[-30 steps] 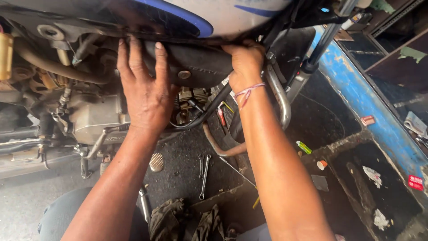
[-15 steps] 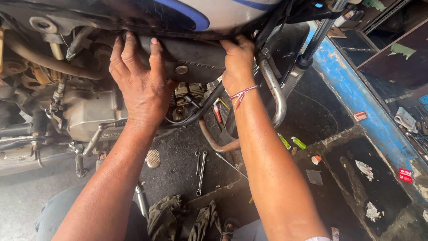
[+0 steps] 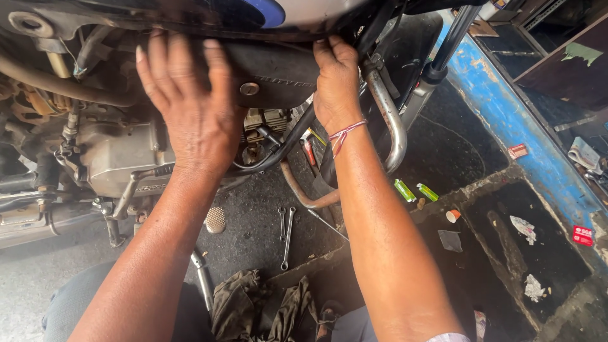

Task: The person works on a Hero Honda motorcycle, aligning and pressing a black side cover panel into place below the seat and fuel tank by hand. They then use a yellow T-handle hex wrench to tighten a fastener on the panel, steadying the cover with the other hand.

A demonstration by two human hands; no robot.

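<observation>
Fingers (image 3: 168, 63) of the left hand (image 3: 190, 107) are spread and laid flat, palm down, on the black side panel (image 3: 278, 73) under the motorcycle's tank (image 3: 304, 9); fingertips run up to the panel's top edge, and what's under the palm is covered. Right hand (image 3: 335, 82) sits at the panel's right end, just beside the chrome frame tube (image 3: 389, 120). Its fingers (image 3: 326, 50) curl up and over the panel's upper edge and the tips vanish behind it, so can't tell if they pinch anything or just hook the rim. Red-and-white thread band (image 3: 345, 133) on that wrist. Panel is between the two hands, touching both, with a round fastener (image 3: 249, 88) showing in the bare strip; its top is tucked under the tank and in shadow. Tank is cut off by the top of the frame, only a blue and white patch showing. Engine block (image 3: 120, 155) partly blocked by the left forearm. Black hose (image 3: 278, 152) loops below the panel and both ends get lost behind hand and frame. On the dark floor, well apart from the hands: two spanners (image 3: 285, 228) side by side, a thin rod next to them, two small green packets (image 3: 415, 190), a dark rag (image 3: 253, 301) at the bottom edge. Blue wall ledge (image 3: 506, 114) on the right, clutter beyond it too small to make out.
</observation>
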